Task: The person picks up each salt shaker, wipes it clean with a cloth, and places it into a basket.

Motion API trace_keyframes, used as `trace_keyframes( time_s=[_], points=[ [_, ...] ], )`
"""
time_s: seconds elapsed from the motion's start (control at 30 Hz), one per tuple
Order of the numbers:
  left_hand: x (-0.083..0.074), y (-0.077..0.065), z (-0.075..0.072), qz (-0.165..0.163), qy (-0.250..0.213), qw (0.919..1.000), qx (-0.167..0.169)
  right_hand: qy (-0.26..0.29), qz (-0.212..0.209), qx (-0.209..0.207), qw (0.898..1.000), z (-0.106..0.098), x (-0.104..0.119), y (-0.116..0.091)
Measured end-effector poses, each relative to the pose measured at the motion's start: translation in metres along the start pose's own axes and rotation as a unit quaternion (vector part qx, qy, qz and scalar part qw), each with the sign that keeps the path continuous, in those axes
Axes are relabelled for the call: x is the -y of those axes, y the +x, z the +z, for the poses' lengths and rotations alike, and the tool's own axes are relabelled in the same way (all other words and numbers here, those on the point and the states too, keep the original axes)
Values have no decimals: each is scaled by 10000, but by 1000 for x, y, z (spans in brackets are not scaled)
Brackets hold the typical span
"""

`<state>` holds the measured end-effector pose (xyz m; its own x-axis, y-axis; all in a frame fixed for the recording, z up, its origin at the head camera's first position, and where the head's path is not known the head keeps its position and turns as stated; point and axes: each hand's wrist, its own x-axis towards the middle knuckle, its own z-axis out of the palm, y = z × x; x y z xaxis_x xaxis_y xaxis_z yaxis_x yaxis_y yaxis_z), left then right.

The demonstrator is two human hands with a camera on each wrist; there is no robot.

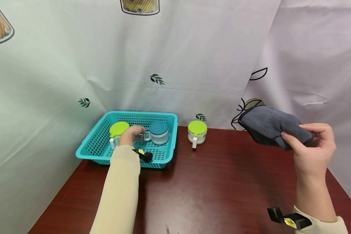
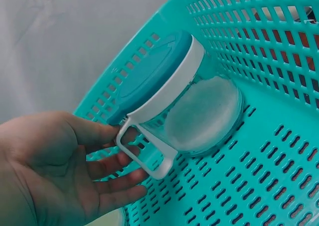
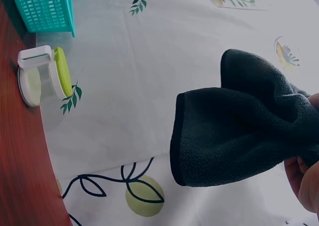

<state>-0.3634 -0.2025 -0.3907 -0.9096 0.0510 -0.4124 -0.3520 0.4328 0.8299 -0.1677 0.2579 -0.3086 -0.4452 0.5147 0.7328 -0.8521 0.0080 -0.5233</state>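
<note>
In the basket, my left hand (image 2: 65, 168) has its thumb and index finger at the white handle (image 2: 157, 161) of a clear seasoning jar (image 1: 158, 133) with a blue lid. White contents show through its side. The other fingers are loosely bent beside the handle. A similar jar with a green lid (image 1: 119, 129) stands left of this hand, partly hidden by it. Raised over the right side of the table, my right hand (image 1: 316, 149) grips a dark grey cloth (image 1: 270, 125) between thumb and fingers; the cloth hangs out to the left, folded.
The turquoise perforated basket (image 1: 84, 152) stands at the back left of the dark red table (image 1: 210, 191). Another green-lidded jar (image 1: 197, 132) stands right of the basket, its handle facing the front. A white printed curtain (image 1: 193, 58) hangs behind the table.
</note>
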Motion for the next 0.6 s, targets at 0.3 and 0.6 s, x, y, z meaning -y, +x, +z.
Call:
trace_keyframes(
  time_s=[0.3,0.6],
  points=[
    [-6,0,-2,-123,708,9972,-211,52,101,-5,9999,-2,-1,-1],
    [-33,-18,3,-392,2104,9763,317,-7,133,8,9999,-5,1,-1]
  ],
)
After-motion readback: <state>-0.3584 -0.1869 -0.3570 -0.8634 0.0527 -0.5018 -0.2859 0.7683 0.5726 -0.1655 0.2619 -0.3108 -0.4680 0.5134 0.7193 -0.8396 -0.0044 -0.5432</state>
